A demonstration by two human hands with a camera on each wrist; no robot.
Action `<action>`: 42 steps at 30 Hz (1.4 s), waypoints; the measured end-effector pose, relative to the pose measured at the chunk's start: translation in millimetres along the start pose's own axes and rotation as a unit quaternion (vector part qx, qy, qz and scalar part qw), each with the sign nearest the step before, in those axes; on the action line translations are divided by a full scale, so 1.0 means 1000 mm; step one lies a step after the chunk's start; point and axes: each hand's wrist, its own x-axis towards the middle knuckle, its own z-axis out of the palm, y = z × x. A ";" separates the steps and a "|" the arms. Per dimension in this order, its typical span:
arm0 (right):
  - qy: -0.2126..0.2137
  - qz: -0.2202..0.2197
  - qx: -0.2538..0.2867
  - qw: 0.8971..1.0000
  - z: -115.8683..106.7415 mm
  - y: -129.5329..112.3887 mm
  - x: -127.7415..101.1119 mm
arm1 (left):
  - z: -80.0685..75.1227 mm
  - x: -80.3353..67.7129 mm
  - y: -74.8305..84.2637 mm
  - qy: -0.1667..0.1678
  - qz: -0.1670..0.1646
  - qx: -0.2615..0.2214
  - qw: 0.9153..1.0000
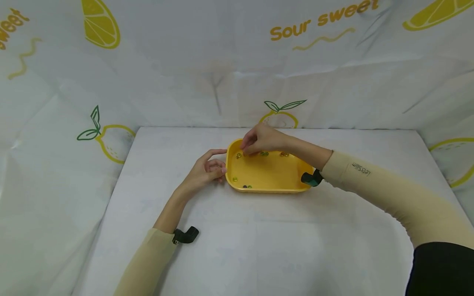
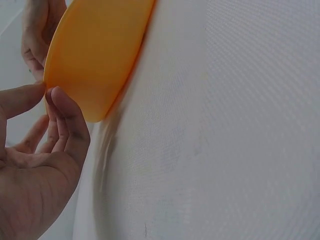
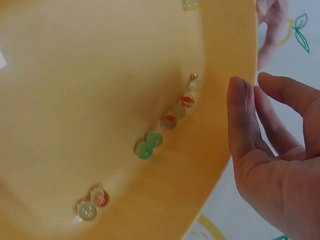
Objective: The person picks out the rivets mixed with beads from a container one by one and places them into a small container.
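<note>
A shallow yellow tray (image 1: pixel 272 172) with rounded corners lies on the white table. Several glass marbles rest on its floor, among them a green marble (image 3: pixel 143 149) and a red-streaked marble (image 3: pixel 187 100) in a row near the far wall. At the tray's left end, my left hand (image 1: pixel 207 168) touches the outside of the wall with its fingertips. Over the far left corner is my right hand (image 1: pixel 264 139), thumb and fingers bent toward each other. The right wrist view shows no marble between those fingertips; the head view hides part of the row beneath them.
A yellowish marble (image 1: pixel 235 179) and a blue marble (image 1: pixel 245 186) lie along the tray's near left side. A white cloth (image 1: pixel 192 94) with lemon prints hangs behind and beside the table. Each wrist bears a dark camera mount (image 1: pixel 187 235).
</note>
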 end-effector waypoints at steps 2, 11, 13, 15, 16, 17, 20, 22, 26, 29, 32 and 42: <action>0.001 0.005 0.002 1.000 0.006 0.001 0.005 | 0.000 0.000 0.001 -0.001 0.001 -0.003 1.000; -0.020 0.007 -0.024 1.000 0.022 0.000 0.021 | -0.002 0.001 -0.002 0.000 0.005 -0.002 1.000; -0.026 0.006 -0.031 0.999 0.024 0.000 0.023 | -0.002 0.000 -0.002 0.000 0.005 -0.002 1.000; -0.033 0.010 -0.038 0.999 0.025 0.001 0.026 | -0.002 0.000 -0.002 -0.001 0.006 -0.001 1.000; -0.037 0.010 -0.043 0.998 0.026 0.001 0.027 | -0.002 -0.001 -0.001 -0.002 0.006 -0.001 1.000; -0.040 0.013 -0.050 0.998 0.027 0.002 0.028 | -0.002 -0.001 -0.001 -0.002 0.006 -0.001 1.000; -0.048 0.014 -0.074 0.996 0.030 0.004 0.031 | -0.002 -0.002 -0.001 -0.002 0.006 -0.001 1.000; -0.048 0.016 -0.089 0.995 0.032 0.005 0.032 | -0.002 -0.002 -0.001 -0.003 0.006 -0.002 1.000; -0.042 0.019 -0.110 0.993 0.036 0.004 0.032 | -0.002 -0.002 -0.002 -0.004 0.006 -0.003 1.000; -0.031 0.016 -0.123 0.992 0.038 0.003 0.030 | -0.002 -0.003 -0.002 -0.003 0.007 -0.002 1.000; -0.017 0.007 -0.136 0.990 0.040 0.002 0.029 | -0.002 -0.003 -0.002 -0.002 0.007 -0.003 1.000; 0.006 0.009 -0.170 0.985 0.042 0.008 0.028 | -0.001 -0.001 -0.002 -0.004 0.007 -0.004 1.000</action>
